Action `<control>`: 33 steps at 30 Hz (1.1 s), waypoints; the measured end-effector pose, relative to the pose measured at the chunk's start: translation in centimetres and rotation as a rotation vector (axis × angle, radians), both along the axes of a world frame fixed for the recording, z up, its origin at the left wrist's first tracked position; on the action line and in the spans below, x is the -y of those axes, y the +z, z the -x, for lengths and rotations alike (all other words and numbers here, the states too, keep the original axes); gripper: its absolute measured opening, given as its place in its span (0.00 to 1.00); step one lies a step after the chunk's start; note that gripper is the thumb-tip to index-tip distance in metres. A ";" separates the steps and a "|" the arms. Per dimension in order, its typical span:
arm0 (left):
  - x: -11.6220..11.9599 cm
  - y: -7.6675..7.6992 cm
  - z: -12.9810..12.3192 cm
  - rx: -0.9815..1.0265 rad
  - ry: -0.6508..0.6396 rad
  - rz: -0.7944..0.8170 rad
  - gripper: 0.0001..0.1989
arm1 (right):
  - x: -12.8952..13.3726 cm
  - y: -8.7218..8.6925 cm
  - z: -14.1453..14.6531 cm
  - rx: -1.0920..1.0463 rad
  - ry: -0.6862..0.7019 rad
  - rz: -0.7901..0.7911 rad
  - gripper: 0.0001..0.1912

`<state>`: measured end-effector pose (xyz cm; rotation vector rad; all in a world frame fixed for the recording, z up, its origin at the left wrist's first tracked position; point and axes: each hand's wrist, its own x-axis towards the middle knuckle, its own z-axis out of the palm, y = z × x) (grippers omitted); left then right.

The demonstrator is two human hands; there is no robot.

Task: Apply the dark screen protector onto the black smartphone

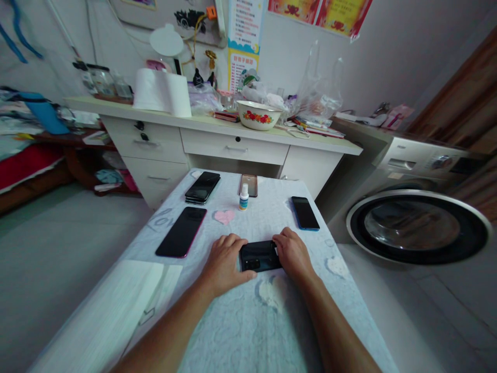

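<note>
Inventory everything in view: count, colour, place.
Table: 1, pale blue cover, centre
Held phone: 1, black, table's middle
Phone stack: 1, black, table's far left
Pink-edged phone: 1, black, table's left
Blue-edged phone: 1, black, table's right
Case: 1, brown, table's far edge
Bottle: 1, white and blue, before case
Heart: 1, pink, by bottle
Desk: 1, white, beyond table
Paper rolls: 2, white, on desk
Bowl: 1, white floral, on desk
Posters: at least 3, multicoloured, wall
Washer: 1, silver, right
Left hand: 1, bare, held phone's left end
Right hand: 1, bare, held phone's right end
</note>
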<state>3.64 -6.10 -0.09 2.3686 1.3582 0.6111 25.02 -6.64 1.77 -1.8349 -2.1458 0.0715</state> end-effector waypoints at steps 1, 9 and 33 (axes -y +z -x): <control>0.0 0.0 0.0 -0.001 0.000 0.001 0.32 | 0.0 0.0 0.1 0.001 0.007 0.003 0.14; 0.1 0.3 0.0 -0.004 0.005 0.001 0.31 | 0.1 0.0 1.2 0.002 0.058 0.021 0.13; -0.4 0.5 0.1 0.042 -0.007 0.028 0.31 | -0.8 -0.2 -1.0 -0.029 -0.012 0.012 0.15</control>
